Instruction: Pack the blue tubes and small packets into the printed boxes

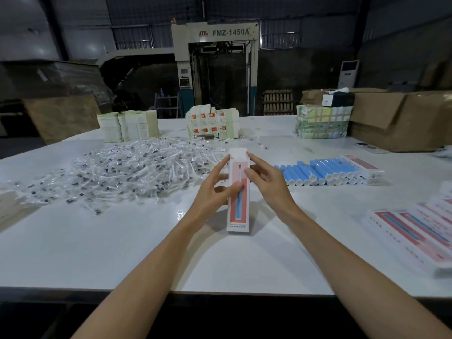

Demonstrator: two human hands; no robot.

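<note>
The left hand (215,189) is wrapped round a printed box (238,216), with the thumb laid across its front. The right hand (266,182) is kept straight-fingered, its fingertips touching the box's right edge. The box is stood on the white table (220,260), top flap (237,152) open. Small packets (122,172) are heaped to the left and blue tubes (322,171) are lined up to the right.

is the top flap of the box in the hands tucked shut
No, the top flap of the printed box stands up open, above the left hand and right hand at its sides.
</note>
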